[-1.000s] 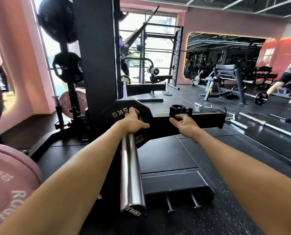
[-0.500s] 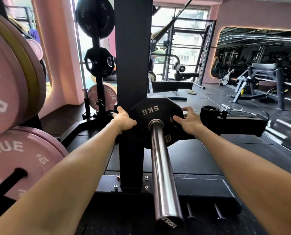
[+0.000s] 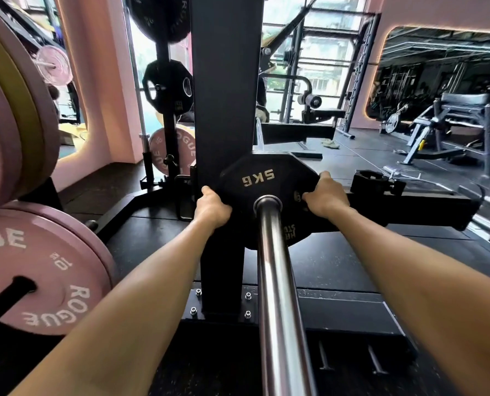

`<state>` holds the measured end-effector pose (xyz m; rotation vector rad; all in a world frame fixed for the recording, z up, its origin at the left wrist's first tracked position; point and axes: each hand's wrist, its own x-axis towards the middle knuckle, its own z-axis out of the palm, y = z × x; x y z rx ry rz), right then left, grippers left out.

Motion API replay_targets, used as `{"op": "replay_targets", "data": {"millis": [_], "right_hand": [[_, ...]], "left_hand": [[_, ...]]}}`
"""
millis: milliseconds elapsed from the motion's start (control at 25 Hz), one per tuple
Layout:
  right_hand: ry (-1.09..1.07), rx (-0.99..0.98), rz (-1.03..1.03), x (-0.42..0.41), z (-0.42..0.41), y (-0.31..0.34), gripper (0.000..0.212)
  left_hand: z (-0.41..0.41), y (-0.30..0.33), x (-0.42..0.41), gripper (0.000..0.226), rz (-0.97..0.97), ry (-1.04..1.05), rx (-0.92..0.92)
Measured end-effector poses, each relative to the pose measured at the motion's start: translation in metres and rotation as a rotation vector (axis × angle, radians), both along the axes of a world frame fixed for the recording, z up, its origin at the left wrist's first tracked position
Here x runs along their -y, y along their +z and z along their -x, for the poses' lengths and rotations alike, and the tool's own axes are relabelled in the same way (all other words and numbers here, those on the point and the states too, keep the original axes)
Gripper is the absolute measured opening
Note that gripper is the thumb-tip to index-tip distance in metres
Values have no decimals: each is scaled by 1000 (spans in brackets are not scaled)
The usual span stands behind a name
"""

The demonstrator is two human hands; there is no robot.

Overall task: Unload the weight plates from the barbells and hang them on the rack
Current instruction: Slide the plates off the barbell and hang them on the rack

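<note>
A black 5 kg weight plate (image 3: pixel 262 178) sits on the chrome barbell sleeve (image 3: pixel 276 281), which points straight toward me. My left hand (image 3: pixel 212 208) grips the plate's left rim and my right hand (image 3: pixel 325 197) grips its right rim, fingers curled over the edge. The sleeve's far tip shows at the plate's centre hole. Behind the plate rises the black upright of the rack (image 3: pixel 225 90). A black barbell collar (image 3: pixel 376 181) rests on the rack's horizontal beam to the right.
Large pink Rogue plates (image 3: pixel 38 270) hang close on my left. A plate tree (image 3: pixel 168 90) behind the upright carries black plates and a pink one. Benches and machines (image 3: pixel 455 121) stand at the far right on the black rubber floor.
My left hand moved off the bar to the plate's left rim and my right hand left the collar for the right rim. The view swung left and closer to the plate.
</note>
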<state>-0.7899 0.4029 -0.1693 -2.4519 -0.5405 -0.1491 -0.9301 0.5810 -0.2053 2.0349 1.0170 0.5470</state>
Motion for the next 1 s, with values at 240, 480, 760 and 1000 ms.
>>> {"op": "replay_targets", "data": {"millis": [240,480,760,1000], "right_hand": [[-41,-30,77,12,4,4,35],[-16,-128,-18,39,38,-3,18],[25,-214,-120,93,119,4,16],[47,-201,-131,146,193,-4,34]], "left_hand": [[3,3,1,32,-124,66,-2],[33,15,23,29,-184,17,-40],[117,8,76,32,-193,-21,-4],[193,7,128,28,-226,-49,13]]}}
